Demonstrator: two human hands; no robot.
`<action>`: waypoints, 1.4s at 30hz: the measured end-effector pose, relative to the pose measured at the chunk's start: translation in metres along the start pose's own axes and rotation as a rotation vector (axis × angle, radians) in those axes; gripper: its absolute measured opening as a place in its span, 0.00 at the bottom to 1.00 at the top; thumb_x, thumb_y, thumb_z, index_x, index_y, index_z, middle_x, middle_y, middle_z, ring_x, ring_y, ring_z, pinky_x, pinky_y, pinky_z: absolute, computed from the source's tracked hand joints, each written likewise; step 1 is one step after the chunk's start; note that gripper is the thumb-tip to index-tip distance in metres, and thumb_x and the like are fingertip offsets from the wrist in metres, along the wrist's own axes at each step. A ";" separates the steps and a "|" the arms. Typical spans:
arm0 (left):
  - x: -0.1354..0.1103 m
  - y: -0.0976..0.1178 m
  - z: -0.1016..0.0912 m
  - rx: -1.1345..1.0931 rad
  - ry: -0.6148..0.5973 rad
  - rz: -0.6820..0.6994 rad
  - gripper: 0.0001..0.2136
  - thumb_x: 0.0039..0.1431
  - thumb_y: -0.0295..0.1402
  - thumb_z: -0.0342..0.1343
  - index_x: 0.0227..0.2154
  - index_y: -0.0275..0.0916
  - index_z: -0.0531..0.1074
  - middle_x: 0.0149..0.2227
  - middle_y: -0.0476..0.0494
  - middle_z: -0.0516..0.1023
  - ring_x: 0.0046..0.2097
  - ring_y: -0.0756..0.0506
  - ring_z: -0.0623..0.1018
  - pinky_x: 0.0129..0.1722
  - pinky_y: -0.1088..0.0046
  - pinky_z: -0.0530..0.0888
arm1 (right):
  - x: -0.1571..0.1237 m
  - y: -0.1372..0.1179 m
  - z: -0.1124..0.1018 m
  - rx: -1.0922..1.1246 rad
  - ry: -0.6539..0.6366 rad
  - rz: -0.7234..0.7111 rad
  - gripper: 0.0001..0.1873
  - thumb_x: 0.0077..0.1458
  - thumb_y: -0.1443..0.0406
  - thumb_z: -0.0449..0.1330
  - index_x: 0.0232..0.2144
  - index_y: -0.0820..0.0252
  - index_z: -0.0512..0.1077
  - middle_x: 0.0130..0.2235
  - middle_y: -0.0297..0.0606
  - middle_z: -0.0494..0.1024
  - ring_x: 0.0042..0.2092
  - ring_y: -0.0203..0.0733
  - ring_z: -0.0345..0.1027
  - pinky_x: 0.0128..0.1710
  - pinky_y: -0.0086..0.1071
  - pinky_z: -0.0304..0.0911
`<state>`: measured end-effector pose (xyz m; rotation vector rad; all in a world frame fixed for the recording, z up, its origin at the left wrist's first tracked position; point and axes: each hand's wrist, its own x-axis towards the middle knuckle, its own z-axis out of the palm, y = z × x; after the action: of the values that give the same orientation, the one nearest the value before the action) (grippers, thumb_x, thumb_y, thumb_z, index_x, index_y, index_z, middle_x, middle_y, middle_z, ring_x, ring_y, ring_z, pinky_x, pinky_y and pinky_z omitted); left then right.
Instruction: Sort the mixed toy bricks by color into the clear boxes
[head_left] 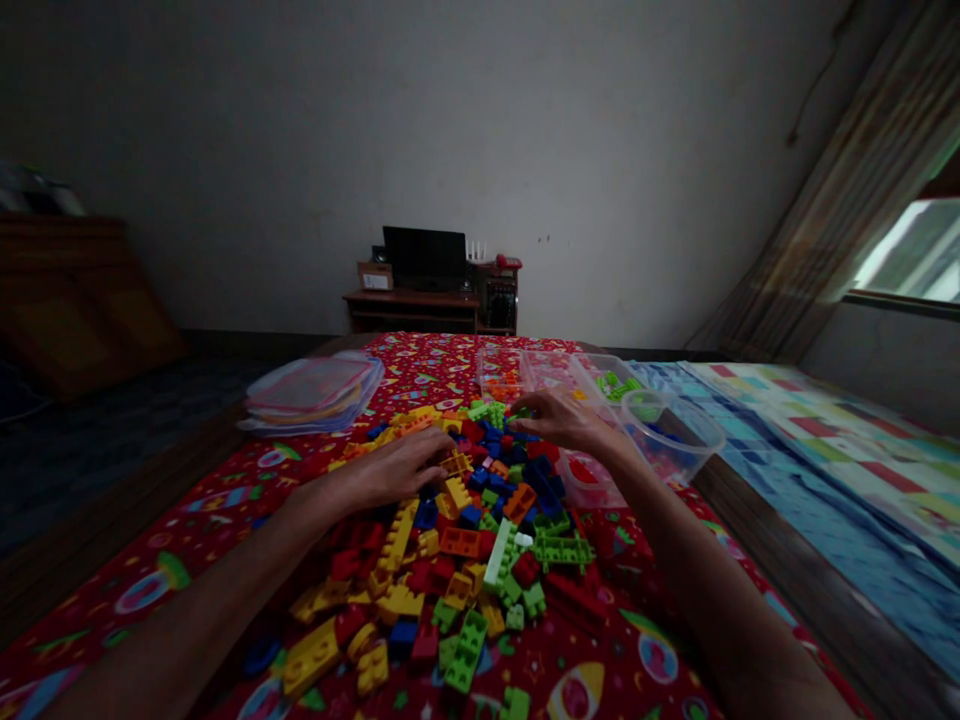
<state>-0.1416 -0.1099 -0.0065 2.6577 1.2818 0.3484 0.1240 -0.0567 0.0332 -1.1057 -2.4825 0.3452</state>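
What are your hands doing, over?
Left hand on pile of plastic building bricks. Right hand over far edge, near clear plastic tub. Nothing in the way.

Low wooden desk (411, 312) against the far wall, black monitor (424, 258) on it, white router (475, 250) beside. Stack of clear plastic bags (311, 395) on the bed's left. Patchwork quilt (847, 470) right, below a striped curtain (847, 190) and bright window (911, 250).

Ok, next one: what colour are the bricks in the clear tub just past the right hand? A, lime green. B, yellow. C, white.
A. Lime-green bricks lie inside the clear plastic tub just beyond the right hand.
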 end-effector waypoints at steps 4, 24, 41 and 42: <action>0.000 0.002 -0.001 -0.008 -0.008 -0.013 0.09 0.60 0.35 0.47 0.40 0.38 0.67 0.40 0.42 0.71 0.42 0.44 0.71 0.42 0.70 0.69 | 0.000 0.037 -0.015 -0.157 0.286 0.165 0.14 0.55 0.63 0.56 0.41 0.62 0.76 0.35 0.42 0.78 0.34 0.39 0.68 0.37 0.31 0.60; 0.005 0.010 -0.013 -0.115 0.130 -0.147 0.11 0.54 0.43 0.52 0.27 0.39 0.67 0.30 0.48 0.74 0.32 0.47 0.73 0.31 0.74 0.68 | -0.005 -0.043 0.046 -0.047 0.010 -0.262 0.10 0.60 0.64 0.52 0.35 0.62 0.72 0.28 0.36 0.72 0.27 0.32 0.59 0.27 0.26 0.48; 0.003 0.009 -0.012 -0.297 0.059 -0.153 0.12 0.50 0.38 0.56 0.38 0.40 0.73 0.37 0.48 0.79 0.39 0.45 0.77 0.39 0.73 0.72 | 0.004 -0.020 0.048 0.198 0.031 -0.156 0.09 0.45 0.74 0.59 0.32 0.62 0.67 0.28 0.28 0.67 0.29 0.30 0.58 0.28 0.24 0.48; 0.003 0.010 -0.012 -0.283 0.060 -0.157 0.12 0.50 0.38 0.55 0.37 0.40 0.73 0.36 0.48 0.79 0.38 0.45 0.77 0.39 0.73 0.72 | 0.005 -0.019 0.049 0.194 0.027 -0.146 0.09 0.44 0.74 0.59 0.31 0.62 0.66 0.28 0.28 0.67 0.29 0.30 0.58 0.28 0.24 0.48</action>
<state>-0.1356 -0.1133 0.0077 2.3130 1.3374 0.5452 0.0862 -0.0688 -0.0017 -0.8410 -2.4288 0.5115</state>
